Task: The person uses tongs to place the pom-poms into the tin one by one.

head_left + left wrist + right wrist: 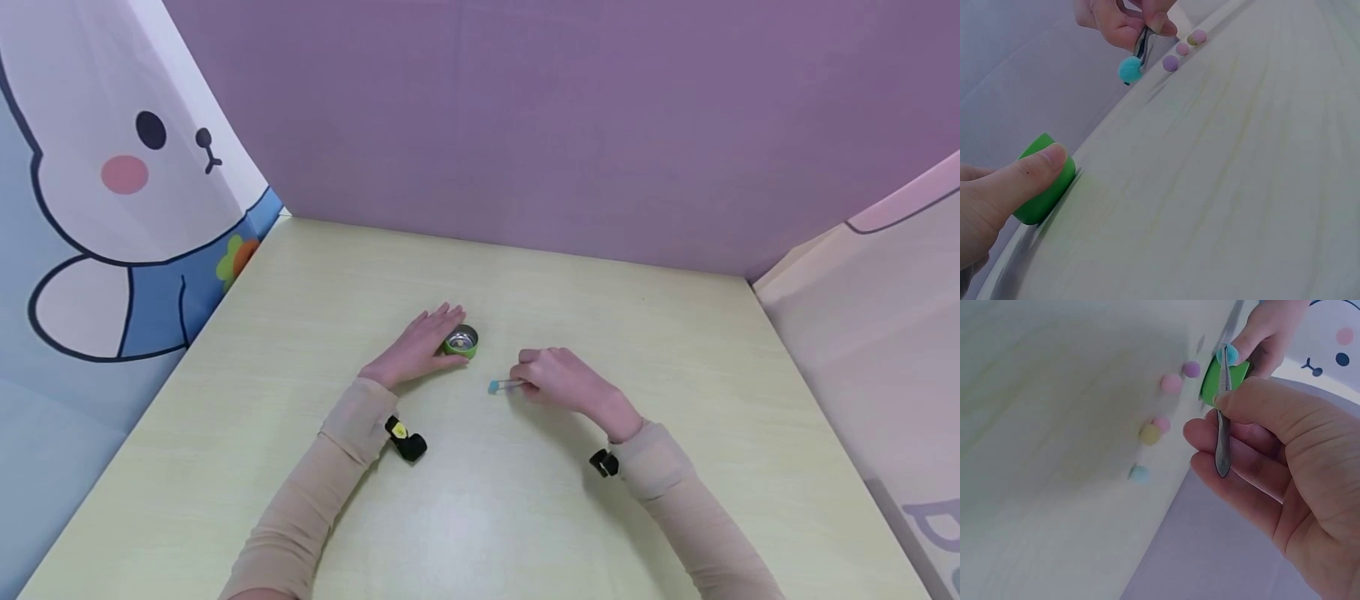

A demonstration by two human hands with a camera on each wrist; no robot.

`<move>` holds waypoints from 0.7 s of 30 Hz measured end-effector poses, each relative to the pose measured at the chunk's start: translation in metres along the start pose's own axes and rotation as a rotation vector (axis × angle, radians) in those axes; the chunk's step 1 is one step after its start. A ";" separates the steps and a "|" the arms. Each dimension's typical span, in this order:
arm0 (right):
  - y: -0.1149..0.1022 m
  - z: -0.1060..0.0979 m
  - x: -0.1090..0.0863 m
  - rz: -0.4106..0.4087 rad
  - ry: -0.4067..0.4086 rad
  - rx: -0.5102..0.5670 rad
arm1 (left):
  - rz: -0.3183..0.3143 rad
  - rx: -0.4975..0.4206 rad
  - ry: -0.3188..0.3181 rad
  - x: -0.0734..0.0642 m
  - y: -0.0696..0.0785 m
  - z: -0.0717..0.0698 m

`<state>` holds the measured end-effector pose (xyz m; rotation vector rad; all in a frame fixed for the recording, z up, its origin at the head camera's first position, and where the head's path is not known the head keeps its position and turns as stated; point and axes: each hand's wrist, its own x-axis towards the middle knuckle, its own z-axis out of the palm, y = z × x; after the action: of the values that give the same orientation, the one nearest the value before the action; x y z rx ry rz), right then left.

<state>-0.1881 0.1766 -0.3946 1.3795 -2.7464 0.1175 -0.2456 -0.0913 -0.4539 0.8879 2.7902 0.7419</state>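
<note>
My left hand (416, 348) holds a small round container (472, 351), green outside with a metallic inside, standing upright on the table. Its thumb lies along the near side and the other fingers reach round behind. To the right, my right hand (564, 380) pinches metal tweezers (1223, 447) between thumb and fingers. A turquoise pom-pom (1129, 69) is caught in the tweezer tips, right of the container and apart from it in the head view. Purple (1191, 369), pink (1171, 384), yellow (1150, 434) and light blue (1139, 474) pom-poms lie on the table near the right hand.
The pale wooden table (480, 517) meets a purple wall panel (525, 125) at the back. A panel with a cartoon rabbit (82, 192) stands on the left, a light panel (885, 333) on the right. Small black devices (408, 444) sit at both wrists.
</note>
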 end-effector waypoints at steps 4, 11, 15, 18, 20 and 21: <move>0.003 -0.003 0.003 -0.016 0.019 -0.015 | -0.004 -0.003 -0.002 -0.001 0.001 -0.001; 0.009 -0.009 0.012 -0.029 0.050 -0.023 | -0.001 -0.012 0.000 -0.002 0.001 0.000; 0.011 -0.014 0.018 -0.040 0.072 -0.037 | -0.001 -0.017 0.002 -0.002 0.001 0.001; 0.014 -0.016 0.021 -0.045 0.079 -0.036 | 0.001 -0.018 -0.001 -0.001 0.001 0.001; 0.015 -0.016 0.024 -0.043 0.081 -0.030 | 0.003 -0.014 -0.003 -0.001 0.001 0.002; 0.016 -0.016 0.025 -0.041 0.082 -0.026 | 0.002 -0.013 -0.003 -0.001 0.001 0.002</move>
<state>-0.2153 0.1680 -0.3774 1.3908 -2.6428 0.1321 -0.2441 -0.0905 -0.4553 0.8890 2.7794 0.7574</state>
